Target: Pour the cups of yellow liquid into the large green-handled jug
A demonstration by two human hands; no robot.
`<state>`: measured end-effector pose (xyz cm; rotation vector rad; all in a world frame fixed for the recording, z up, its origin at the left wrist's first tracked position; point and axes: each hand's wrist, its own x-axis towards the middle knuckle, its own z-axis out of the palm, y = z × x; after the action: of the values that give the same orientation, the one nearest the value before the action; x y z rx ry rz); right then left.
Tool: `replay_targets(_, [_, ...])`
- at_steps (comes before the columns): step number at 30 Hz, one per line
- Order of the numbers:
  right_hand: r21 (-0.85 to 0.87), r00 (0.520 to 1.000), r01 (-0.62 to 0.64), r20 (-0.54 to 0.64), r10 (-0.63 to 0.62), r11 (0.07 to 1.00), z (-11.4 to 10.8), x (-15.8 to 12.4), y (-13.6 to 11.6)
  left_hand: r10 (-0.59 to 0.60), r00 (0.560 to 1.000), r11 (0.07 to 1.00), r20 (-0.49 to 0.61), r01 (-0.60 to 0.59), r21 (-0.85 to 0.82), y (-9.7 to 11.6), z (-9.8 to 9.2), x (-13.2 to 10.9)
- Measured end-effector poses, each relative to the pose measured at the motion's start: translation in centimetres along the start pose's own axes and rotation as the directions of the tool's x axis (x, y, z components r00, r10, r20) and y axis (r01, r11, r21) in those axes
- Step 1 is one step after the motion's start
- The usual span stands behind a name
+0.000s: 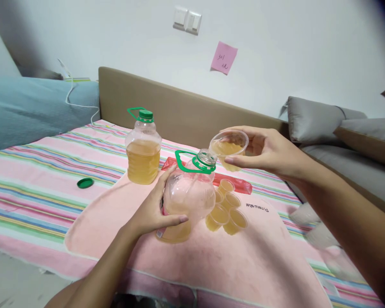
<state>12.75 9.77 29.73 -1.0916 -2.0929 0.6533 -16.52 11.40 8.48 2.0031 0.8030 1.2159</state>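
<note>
My left hand [157,205] is wrapped round a clear plastic bottle [192,192], which stands uncapped on a pink mat with a little yellow liquid at its bottom. A green carry ring [182,160] circles its neck. In my right hand [263,149] is a clear plastic cup [229,147] with yellow liquid, tilted a little and held right beside the bottle's mouth. Whether cup and mouth touch I cannot tell. Several more cups [218,216] of yellow liquid stand close together on the mat, right of the bottle.
A second bottle [143,158], green-capped and over half full, stands behind to the left. A loose green cap [85,183] lies on the striped sheet [28,188]. Red plastic [235,184] lies behind the cups. Grey cushions [317,119] are at the right, before the headboard [186,115].
</note>
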Motion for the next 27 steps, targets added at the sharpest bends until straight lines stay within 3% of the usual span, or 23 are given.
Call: replay_targets(27, [-0.212,0.994,0.086,0.089,-0.068,0.973,-1.2,0.8,-1.2,-0.008,1.000,1.000,0.006,0.008,0.004,0.3,-0.1,0.1])
